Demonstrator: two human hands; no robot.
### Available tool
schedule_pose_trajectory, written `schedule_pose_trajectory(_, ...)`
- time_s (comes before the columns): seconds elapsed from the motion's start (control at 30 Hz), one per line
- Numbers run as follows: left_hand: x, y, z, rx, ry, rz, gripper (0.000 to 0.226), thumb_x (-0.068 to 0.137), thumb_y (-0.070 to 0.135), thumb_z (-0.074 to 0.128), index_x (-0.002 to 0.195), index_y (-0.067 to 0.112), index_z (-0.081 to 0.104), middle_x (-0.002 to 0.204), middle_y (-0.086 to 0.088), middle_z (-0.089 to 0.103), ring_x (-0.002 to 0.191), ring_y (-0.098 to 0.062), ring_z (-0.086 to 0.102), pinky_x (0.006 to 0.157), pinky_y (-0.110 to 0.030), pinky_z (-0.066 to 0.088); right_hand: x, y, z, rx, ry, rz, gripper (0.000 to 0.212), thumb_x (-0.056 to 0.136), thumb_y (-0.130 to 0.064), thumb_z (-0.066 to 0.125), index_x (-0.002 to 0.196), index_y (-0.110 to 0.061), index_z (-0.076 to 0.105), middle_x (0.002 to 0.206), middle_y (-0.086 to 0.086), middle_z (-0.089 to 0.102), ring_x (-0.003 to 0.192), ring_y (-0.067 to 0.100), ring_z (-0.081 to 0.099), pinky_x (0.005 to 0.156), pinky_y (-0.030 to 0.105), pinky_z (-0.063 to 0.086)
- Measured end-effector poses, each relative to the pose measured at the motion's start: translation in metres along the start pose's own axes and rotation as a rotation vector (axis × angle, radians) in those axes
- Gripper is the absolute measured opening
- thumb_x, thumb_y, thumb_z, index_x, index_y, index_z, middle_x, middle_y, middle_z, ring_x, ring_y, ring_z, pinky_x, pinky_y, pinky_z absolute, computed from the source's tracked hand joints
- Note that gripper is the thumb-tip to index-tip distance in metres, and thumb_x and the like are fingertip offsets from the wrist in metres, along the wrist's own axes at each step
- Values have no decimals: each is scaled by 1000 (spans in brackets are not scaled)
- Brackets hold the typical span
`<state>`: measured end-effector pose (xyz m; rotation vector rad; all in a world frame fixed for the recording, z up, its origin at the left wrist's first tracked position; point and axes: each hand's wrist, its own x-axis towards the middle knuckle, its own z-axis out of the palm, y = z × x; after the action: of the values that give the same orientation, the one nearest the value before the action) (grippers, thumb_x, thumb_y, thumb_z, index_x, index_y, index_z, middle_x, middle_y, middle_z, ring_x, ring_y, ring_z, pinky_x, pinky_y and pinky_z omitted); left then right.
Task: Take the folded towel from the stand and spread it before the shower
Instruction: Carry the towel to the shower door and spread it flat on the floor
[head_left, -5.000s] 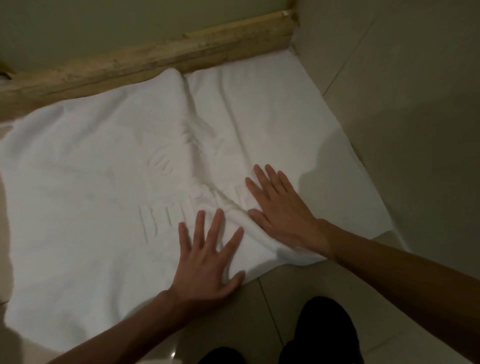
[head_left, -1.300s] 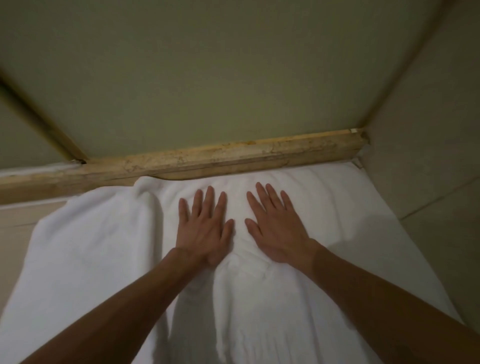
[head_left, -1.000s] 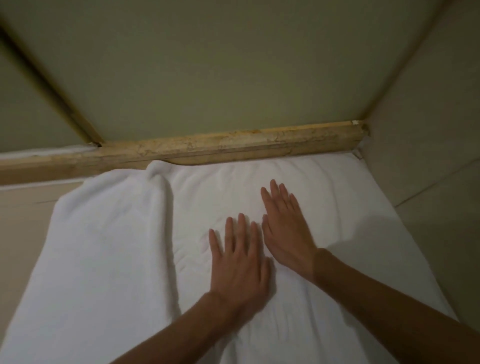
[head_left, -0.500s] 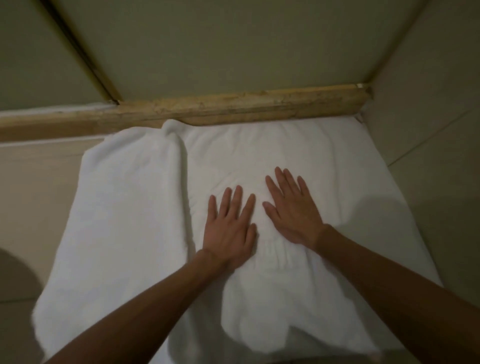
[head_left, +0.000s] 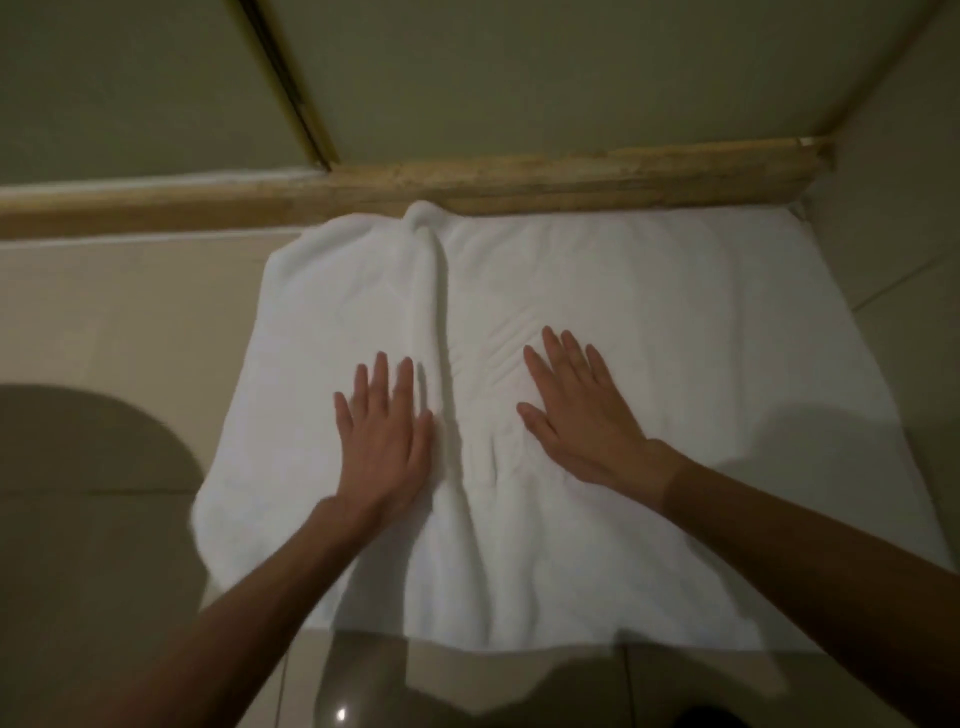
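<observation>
A white towel (head_left: 649, 291) lies unfolded on the tiled floor, its far edge against the raised stone threshold (head_left: 571, 179) of the shower. A long raised fold runs through the towel from the threshold toward me. My left hand (head_left: 387, 441) rests flat, fingers apart, just left of that fold. My right hand (head_left: 579, 413) lies flat with spread fingers right of the fold, and small wrinkles fan out by its fingertips. Neither hand grips the cloth.
The glass shower door (head_left: 467, 78) with its dark vertical frame (head_left: 291, 88) stands behind the threshold. A tiled wall (head_left: 904, 218) borders the towel's right side. Beige floor tiles (head_left: 114, 322) extend left, crossed by a round shadow. A dark trouser leg (head_left: 717, 719) shows at the bottom.
My hands have moved apart on the towel, the left one shifting left across the fold. The camera has pulled back, so the towel's near edge now shows.
</observation>
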<state>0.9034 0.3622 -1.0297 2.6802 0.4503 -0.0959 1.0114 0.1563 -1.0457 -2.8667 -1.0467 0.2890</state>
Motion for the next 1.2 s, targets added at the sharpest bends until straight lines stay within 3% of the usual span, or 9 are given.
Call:
schedule_pose_trajectory(0.37, -41, -54, 8, 184, -43, -82, 64, 94, 53, 13, 151, 28, -3, 160, -10, -7, 145, -32, -13, 113, -60, -8, -34, -41, 27, -36, -64, -93, 68, 95, -51, 11, 150, -11, 9, 158, 18, 1, 145, 33, -1, 118, 49, 6)
schedule_pose_trajectory(0.57, -46, -64, 8, 248, -60, -78, 65, 93, 55, 10, 151, 29, -6, 160, -7, -14, 145, -27, -18, 115, -58, -7, -37, -38, 30, -86, -58, -96, 68, 96, -52, 11, 150, -12, 12, 158, 18, 4, 145, 33, 2, 118, 49, 8)
schedule_pose_trajectory(0.97, -68, -104, -6, 206, -13, -189, 61, 96, 50, 12, 151, 31, -4, 161, -4, -9, 146, -21, -15, 116, -53, -7, -41, -33, 26, -115, -75, -73, 69, 94, -53, 11, 151, -14, 13, 158, 16, 5, 146, 32, 3, 117, 49, 7)
schedule_pose_trajectory(1.2, -85, -118, -16, 187, -21, -217, 67, 91, 62, 8, 149, 33, -8, 159, -9, -12, 144, -27, -20, 111, -54, -17, -43, -33, 26, -125, -70, -74, 71, 93, -54, 4, 151, -15, 10, 159, 15, 2, 146, 31, 1, 118, 48, 5)
